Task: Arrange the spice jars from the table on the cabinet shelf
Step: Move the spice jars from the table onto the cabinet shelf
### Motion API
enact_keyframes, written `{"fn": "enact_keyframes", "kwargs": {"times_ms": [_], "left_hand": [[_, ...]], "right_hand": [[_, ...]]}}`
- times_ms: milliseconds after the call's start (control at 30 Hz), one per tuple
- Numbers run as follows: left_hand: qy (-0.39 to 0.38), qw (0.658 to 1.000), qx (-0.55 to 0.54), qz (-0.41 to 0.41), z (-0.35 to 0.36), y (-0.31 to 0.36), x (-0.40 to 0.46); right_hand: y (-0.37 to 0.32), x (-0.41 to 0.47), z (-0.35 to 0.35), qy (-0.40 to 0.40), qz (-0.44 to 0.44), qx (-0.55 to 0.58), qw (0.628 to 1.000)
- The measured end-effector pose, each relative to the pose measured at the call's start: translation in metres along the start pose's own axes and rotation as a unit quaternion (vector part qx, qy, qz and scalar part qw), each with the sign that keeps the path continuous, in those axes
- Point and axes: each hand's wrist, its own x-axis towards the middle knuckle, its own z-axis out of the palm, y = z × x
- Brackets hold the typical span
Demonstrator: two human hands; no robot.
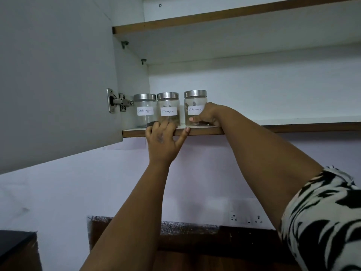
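- Three spice jars stood in a row at the left end of the cabinet shelf, close to the open door's hinge.
- The black pepper jar was furthest left, the middle cinnamon jar just beside it, and a small gap lay before the right cinnamon jar.
- Her right hand was curled round the lower side of the right cinnamon jar, thumb across its front, the jar resting on the shelf.
- Her left hand lay over the shelf's front edge below the middle jar, fingers hooked onto the board and thumb spread; it seemed to hold no jar.
- I took this for the setting-down step: the third jar being placed or nudged into line.
- Next she would need to let go cleanly without tipping it, then go back to the tabletop for any jars left; it was out of my sight.
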Motion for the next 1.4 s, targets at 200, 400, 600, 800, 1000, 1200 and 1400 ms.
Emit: {"fn": "enact_keyframes", "kwargs": {"times_ms": [200, 400, 600, 800, 1000, 1200, 1400], "left_hand": [[0.013, 1.000, 0.003, -0.002, 0.005, -0.001, 0.000], [0.035, 0.999, -0.001, 0.011, 0.007, -0.003, 0.000], [0.022, 1.000, -0.010, 0.014, 0.004, -0.004, 0.000], [0.001, 0.998, -0.059, -0.029, -0.005, 0.010, -0.009], [-0.064, 0.978, -0.179, -0.086, -0.009, 0.059, -0.068], [-0.193, 0.947, -0.235, -0.108, -0.014, 0.100, -0.204], [-0.464, 0.829, -0.264, -0.167, -0.043, 0.109, -0.375]], "right_hand": [[0.002, 0.017, 0.002, -0.058, -0.004, -0.028, 0.998], [0.000, 0.010, 0.001, -0.044, -0.001, -0.022, 0.999], [-0.009, -0.043, -0.003, 0.014, 0.020, -0.115, 0.993], [0.019, -0.102, 0.006, 0.180, -0.019, -0.235, 0.955], [0.091, -0.144, 0.050, 0.381, -0.194, -0.270, 0.863], [0.186, -0.209, 0.121, 0.291, -0.151, -0.155, 0.932], [0.290, -0.286, 0.211, 0.046, 0.013, -0.171, 0.984]]}}
